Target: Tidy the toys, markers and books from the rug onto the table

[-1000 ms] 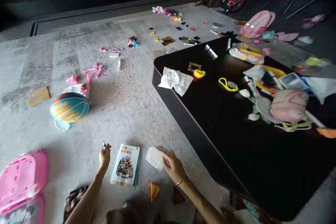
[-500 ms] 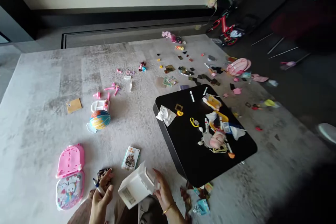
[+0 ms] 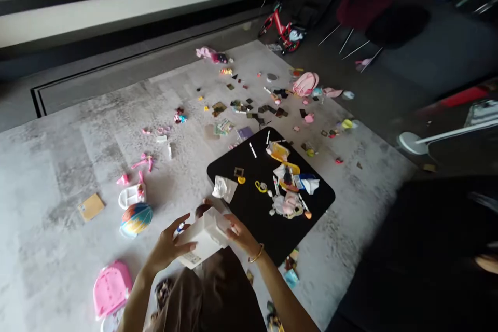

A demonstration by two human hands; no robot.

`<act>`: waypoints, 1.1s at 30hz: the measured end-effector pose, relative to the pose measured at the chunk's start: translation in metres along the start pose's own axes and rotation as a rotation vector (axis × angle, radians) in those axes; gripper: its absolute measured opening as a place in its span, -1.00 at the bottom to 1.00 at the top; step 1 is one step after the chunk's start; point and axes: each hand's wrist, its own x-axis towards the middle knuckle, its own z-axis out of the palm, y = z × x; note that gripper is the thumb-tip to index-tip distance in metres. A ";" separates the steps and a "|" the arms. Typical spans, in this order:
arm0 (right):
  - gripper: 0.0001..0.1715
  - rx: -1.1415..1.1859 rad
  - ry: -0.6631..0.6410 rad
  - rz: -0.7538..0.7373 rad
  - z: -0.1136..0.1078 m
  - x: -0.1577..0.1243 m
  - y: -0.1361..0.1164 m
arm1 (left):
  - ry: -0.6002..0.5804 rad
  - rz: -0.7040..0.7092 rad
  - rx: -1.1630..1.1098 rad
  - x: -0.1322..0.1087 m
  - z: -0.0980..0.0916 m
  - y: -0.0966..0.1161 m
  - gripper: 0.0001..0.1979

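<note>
A white, open-topped plastic box (image 3: 206, 236) is held in front of me, over my knees, tilted. My right hand (image 3: 241, 236) is closed on its right end. My left hand (image 3: 168, 246) grips the left end, the thumb lying along its side. A white and blue marker (image 3: 179, 229) sticks up between that hand's fingers. I cannot make out what the box contains. Just right of the box is the low black table (image 3: 249, 218), with a crumpled clear wrapper (image 3: 224, 188) on its near left corner.
The table carries markers, a yellow strap (image 3: 260, 185) and a pile of small toys (image 3: 290, 202). On the grey carpet to the left lie a ball (image 3: 136, 219), a pink case (image 3: 112, 289) and a brown envelope (image 3: 91, 207). Beyond stands a red bicycle (image 3: 280, 28).
My left hand has come to the box and now grips it, with the marker still in the fingers. The box has risen and moved forward. My view has swung to the right.
</note>
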 end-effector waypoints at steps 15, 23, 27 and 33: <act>-0.21 0.019 0.103 0.088 -0.063 0.306 -0.092 | -0.122 0.018 0.257 0.282 -0.135 0.226 -0.10; -0.13 0.337 0.562 0.138 -0.094 0.391 -0.084 | -0.488 -0.067 0.679 0.466 -0.122 0.336 -0.12; -0.16 0.671 0.749 0.169 -0.148 0.417 -0.061 | -0.603 -0.107 0.658 0.552 -0.083 0.352 -0.09; -0.46 0.493 1.253 0.311 -0.294 0.502 0.024 | -0.565 -0.042 0.984 0.725 -0.016 0.365 -0.14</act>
